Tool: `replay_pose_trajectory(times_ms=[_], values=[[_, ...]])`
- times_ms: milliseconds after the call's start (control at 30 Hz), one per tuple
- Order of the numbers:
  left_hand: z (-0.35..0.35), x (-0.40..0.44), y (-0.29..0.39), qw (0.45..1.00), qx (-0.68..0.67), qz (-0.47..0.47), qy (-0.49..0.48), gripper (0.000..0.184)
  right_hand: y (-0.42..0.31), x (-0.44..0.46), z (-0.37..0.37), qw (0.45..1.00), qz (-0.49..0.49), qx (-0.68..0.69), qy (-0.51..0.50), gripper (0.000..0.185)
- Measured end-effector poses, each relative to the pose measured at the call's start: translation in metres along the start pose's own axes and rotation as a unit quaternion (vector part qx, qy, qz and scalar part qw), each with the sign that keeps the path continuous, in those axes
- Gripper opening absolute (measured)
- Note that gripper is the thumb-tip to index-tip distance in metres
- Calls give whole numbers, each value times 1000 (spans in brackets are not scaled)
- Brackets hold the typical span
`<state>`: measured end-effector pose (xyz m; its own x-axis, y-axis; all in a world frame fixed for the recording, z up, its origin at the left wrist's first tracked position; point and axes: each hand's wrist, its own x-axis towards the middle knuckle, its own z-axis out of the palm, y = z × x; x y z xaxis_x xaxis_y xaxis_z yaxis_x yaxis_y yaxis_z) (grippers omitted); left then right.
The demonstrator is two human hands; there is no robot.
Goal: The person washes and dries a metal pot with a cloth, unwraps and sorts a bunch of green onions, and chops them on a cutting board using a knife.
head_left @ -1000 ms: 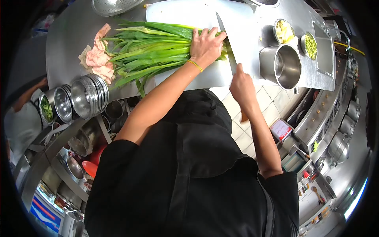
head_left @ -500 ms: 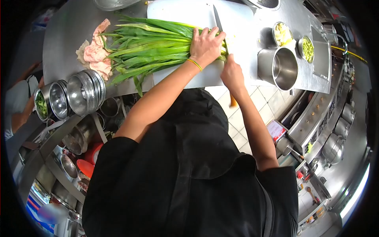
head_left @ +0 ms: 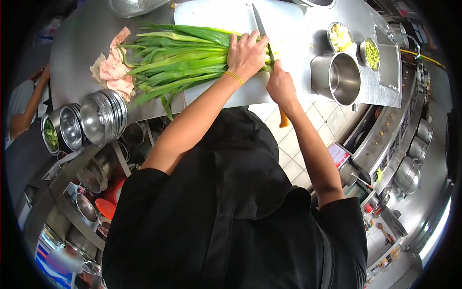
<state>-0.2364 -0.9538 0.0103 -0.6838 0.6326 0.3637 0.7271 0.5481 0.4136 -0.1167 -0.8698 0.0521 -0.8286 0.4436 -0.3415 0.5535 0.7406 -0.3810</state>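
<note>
A big bunch of leeks (head_left: 183, 60) lies across the white cutting board (head_left: 211, 14), its long green leaves running off to the left. My left hand (head_left: 246, 55) presses down on the right end of the bunch, fingers curled over it. Around the handle of a long knife (head_left: 260, 24) my right hand (head_left: 281, 86) is closed. The blade points away from me along the cut end, beside my left fingertips. Below my right fist the orange-brown handle end sticks out. Where the edge meets the leeks is partly hidden by my hands.
Crumpled pink cloth (head_left: 115, 67) lies left of the leaves. Stacked metal bowls (head_left: 98, 118) stand at the near left edge. On the right are a steel pot (head_left: 337, 79), a bowl of pale pieces (head_left: 340, 36) and one of chopped green pieces (head_left: 371, 54). A person's arm (head_left: 31, 108) shows far left.
The whole view has shifted slightly. My right hand and the knife have moved a little, while my left hand keeps its place on the leeks. The person at far left has shifted an arm.
</note>
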Motion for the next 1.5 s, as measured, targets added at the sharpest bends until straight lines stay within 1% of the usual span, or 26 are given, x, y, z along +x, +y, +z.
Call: replay_pose_trajectory(times_ms=[33,133,200,267,333,400,500,533,600,633,667,733,767,833,867,933,1100,1200,1233,1267,1300,1433,1500], values=[[0,0,0,1000,-4,5,20,17,-5,-1,-11,1000,2,-17,-12,26],[1,0,0,1000,0,4,25,17,-15,-41,-53,999,7,-25,-32,25],[3,0,-1,999,-13,4,31,18,-15,-52,-52,999,13,-19,-48,25],[8,0,-3,997,-23,20,64,14,-11,-42,-37,998,16,-9,-59,26],[10,-1,-4,997,-21,19,75,14,-2,-11,4,1000,0,19,-19,27],[8,0,-4,995,-15,26,90,14,-3,0,8,999,4,30,-18,28],[1,-1,-1,998,-52,3,42,20,0,0,11,999,7,34,-7,30],[-2,1,-1,998,-46,7,49,20,2,2,10,1000,3,30,0,30],[-11,0,-1,995,-87,-17,36,15,5,5,10,999,-3,41,-9,32],[-15,0,1,993,-99,-54,20,17,6,6,9,999,0,48,-13,32],[-18,1,1,994,-91,-54,23,17,9,6,10,998,4,55,-19,32],[-21,-1,0,995,-70,-60,-44,19,8,2,5,997,4,66,-26,32],[-22,0,-3,995,-64,-61,-43,19,6,2,3,997,8,74,-30,32],[-19,0,-8,997,65,47,2,25,5,4,0,997,3,66,-33,31],[-14,0,-10,997,64,49,-1,25,7,3,-1,998,6,54,-36,30],[-5,-5,-12,998,52,21,20,24,5,-6,-14,999,7,42,-29,29],[-4,1,-16,999,23,13,20,22,-5,-26,-43,1000,6,4,-5,23],[-5,3,-16,999,40,19,32,21,-5,-28,-47,1000,9,-6,-1,22],[-7,3,-17,999,31,16,11,20,-6,-31,-49,1000,12,-9,-1,22],[-9,2,-16,1000,22,11,-11,20,-7,-35,-51,1000,11,-12,-7,22],[-8,0,-16,1000,19,11,-12,20,-10,-38,-54,1000,10,-15,-12,22],[-7,0,-14,999,-7,26,24,20,-23,-49,-56,999,2,-32,-27,22],[-7,0,-15,999,-8,35,40,21,-28,-50,-54,998,9,-32,-52,23]])
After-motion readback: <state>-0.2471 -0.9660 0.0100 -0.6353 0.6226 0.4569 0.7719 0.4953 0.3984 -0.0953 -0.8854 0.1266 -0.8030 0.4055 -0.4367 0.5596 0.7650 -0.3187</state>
